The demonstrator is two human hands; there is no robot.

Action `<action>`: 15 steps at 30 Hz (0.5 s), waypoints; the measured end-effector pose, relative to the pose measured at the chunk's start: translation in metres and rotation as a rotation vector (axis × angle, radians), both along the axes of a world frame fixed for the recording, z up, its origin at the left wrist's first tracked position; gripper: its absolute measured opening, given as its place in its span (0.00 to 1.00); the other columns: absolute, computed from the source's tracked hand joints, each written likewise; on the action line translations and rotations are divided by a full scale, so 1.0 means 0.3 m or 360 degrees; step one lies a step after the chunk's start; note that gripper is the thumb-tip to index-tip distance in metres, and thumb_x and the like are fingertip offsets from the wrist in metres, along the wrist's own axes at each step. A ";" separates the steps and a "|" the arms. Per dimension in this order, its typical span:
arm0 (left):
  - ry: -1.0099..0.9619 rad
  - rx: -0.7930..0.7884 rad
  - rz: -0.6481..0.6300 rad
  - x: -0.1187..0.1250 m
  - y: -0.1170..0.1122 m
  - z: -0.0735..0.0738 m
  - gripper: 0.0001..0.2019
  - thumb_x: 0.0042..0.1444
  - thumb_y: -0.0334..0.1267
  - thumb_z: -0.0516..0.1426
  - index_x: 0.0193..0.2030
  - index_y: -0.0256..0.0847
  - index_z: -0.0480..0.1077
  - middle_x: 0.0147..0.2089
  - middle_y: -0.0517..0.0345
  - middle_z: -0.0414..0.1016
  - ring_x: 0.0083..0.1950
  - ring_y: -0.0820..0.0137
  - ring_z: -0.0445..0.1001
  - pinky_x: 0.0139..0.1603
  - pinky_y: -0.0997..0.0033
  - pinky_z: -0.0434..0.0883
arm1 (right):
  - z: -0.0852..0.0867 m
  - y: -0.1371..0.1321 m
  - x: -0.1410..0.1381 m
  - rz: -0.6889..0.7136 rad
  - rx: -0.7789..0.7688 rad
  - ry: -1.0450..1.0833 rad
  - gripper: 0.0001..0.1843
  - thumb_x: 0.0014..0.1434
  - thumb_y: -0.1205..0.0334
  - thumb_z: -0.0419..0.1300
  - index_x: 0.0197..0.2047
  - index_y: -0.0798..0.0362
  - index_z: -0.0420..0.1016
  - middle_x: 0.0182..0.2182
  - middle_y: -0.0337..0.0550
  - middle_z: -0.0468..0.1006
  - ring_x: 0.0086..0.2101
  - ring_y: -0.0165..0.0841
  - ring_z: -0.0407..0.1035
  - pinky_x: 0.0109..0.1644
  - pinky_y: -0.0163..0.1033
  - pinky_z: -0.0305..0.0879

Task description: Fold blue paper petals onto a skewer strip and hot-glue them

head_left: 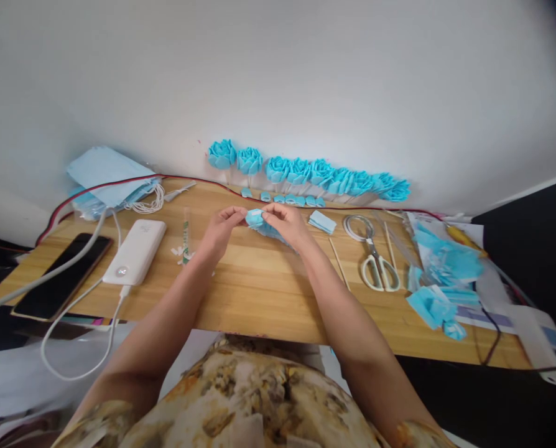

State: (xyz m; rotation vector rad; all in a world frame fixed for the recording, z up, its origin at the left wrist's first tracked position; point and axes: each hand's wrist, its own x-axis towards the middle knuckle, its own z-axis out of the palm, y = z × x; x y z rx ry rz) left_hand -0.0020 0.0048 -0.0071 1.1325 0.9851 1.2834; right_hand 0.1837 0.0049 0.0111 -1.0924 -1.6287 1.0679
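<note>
Between my hands, above the middle of the wooden table, is a small piece of light blue fabric with a whitish patch on it. My left hand pinches its left edge between thumb and fingers. At its right side, my right hand is closed on the same piece. More blue fabric shows beneath the right hand, partly hidden by it. Just behind lies a row of small folded blue pieces. A stack of blue fabric rectangles rests to the right of my right hand.
Several blue fabric flowers on sticks lean along the wall. Scissors, a thin stick and blue scraps lie right. On the left are face masks, a power bank, a phone and cables.
</note>
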 end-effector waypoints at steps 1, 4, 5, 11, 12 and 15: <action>-0.0001 0.0004 0.0001 0.000 0.000 0.000 0.15 0.47 0.51 0.64 0.29 0.40 0.75 0.28 0.57 0.75 0.33 0.69 0.73 0.44 0.66 0.72 | 0.000 0.000 0.001 -0.0012 -0.0003 0.0001 0.12 0.57 0.52 0.62 0.36 0.52 0.79 0.33 0.40 0.81 0.35 0.33 0.72 0.44 0.40 0.68; 0.0020 0.0022 0.0015 -0.002 -0.003 0.007 0.17 0.51 0.53 0.60 0.31 0.39 0.76 0.30 0.56 0.76 0.35 0.67 0.74 0.45 0.65 0.72 | -0.001 0.000 0.001 -0.0048 -0.0005 0.0010 0.11 0.57 0.53 0.62 0.35 0.52 0.78 0.32 0.39 0.81 0.35 0.33 0.72 0.44 0.40 0.68; 0.0038 0.0028 0.0019 -0.002 -0.005 0.012 0.17 0.52 0.53 0.61 0.32 0.39 0.76 0.30 0.56 0.77 0.36 0.67 0.74 0.45 0.66 0.72 | -0.001 0.000 0.000 -0.0053 -0.0004 0.0012 0.11 0.57 0.53 0.62 0.35 0.52 0.78 0.32 0.40 0.81 0.35 0.34 0.72 0.44 0.40 0.69; 0.0119 0.0029 -0.0012 0.003 -0.016 0.028 0.14 0.45 0.48 0.68 0.30 0.41 0.75 0.32 0.58 0.77 0.36 0.68 0.72 0.44 0.67 0.71 | -0.001 -0.004 -0.010 -0.0044 0.0031 -0.0037 0.11 0.57 0.53 0.62 0.35 0.51 0.79 0.32 0.40 0.81 0.34 0.33 0.72 0.41 0.39 0.68; 0.0119 0.0030 -0.0015 0.003 -0.016 0.027 0.13 0.44 0.47 0.68 0.30 0.41 0.75 0.31 0.58 0.76 0.35 0.68 0.72 0.43 0.67 0.71 | 0.000 -0.005 -0.011 -0.0034 0.0033 -0.0050 0.11 0.57 0.53 0.62 0.35 0.51 0.79 0.32 0.40 0.81 0.34 0.33 0.72 0.40 0.39 0.67; 0.0121 0.0036 -0.0016 0.003 -0.014 0.023 0.11 0.44 0.45 0.67 0.28 0.41 0.74 0.29 0.60 0.74 0.33 0.70 0.70 0.41 0.68 0.70 | 0.007 -0.010 -0.012 0.0014 0.0015 -0.0033 0.11 0.58 0.54 0.61 0.37 0.51 0.80 0.34 0.41 0.82 0.34 0.33 0.72 0.41 0.39 0.67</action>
